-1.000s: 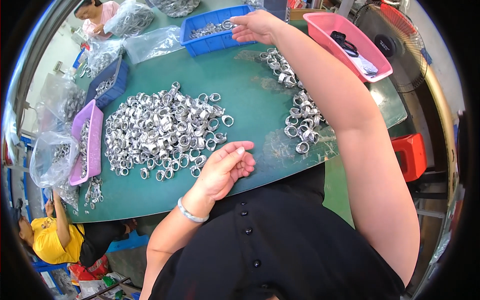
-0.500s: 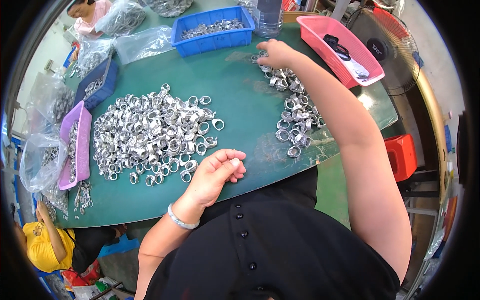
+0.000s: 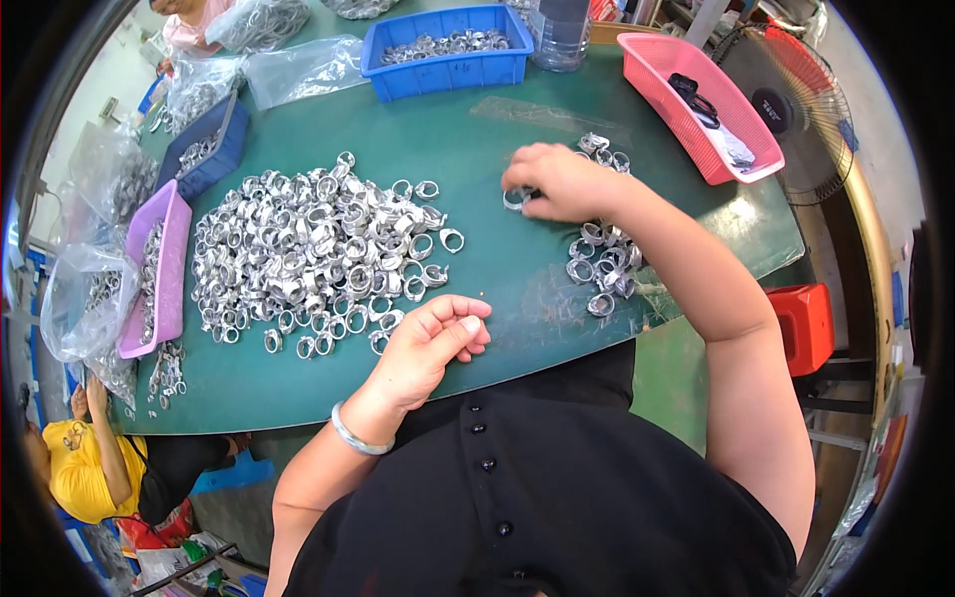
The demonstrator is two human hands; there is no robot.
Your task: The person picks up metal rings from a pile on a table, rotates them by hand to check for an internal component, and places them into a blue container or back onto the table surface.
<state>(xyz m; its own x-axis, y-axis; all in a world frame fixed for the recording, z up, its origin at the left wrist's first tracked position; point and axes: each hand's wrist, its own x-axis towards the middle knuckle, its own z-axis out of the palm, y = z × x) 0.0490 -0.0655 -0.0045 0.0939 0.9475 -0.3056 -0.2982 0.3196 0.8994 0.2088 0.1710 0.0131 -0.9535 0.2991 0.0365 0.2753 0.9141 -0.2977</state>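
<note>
A large heap of silver metal rings (image 3: 308,249), each with a small lug, covers the left middle of the green table (image 3: 477,149). To the right is a smaller group of the same rings (image 3: 602,264), partly hidden by my right forearm. My right hand (image 3: 562,182) is over the left side of that group, fingers curled down around at least one metal ring (image 3: 515,199) that shows below the fingertips. My left hand (image 3: 435,343) rests near the table's front edge, beside the heap. Its fingers are curled with the thumb pressed on them; whatever they hold is hidden.
At the back stands a blue bin (image 3: 448,70) of rings, with a pink basket (image 3: 647,60) on the right. A dark blue bin (image 3: 224,149) and a purple tray (image 3: 174,269) line the left side. Two people sit farther off. A fan (image 3: 796,109) stands beyond the basket.
My right hand has come from the far end of the right-hand group toward me, curling over a ring. The view has shifted slightly. My left hand stays in place.
</note>
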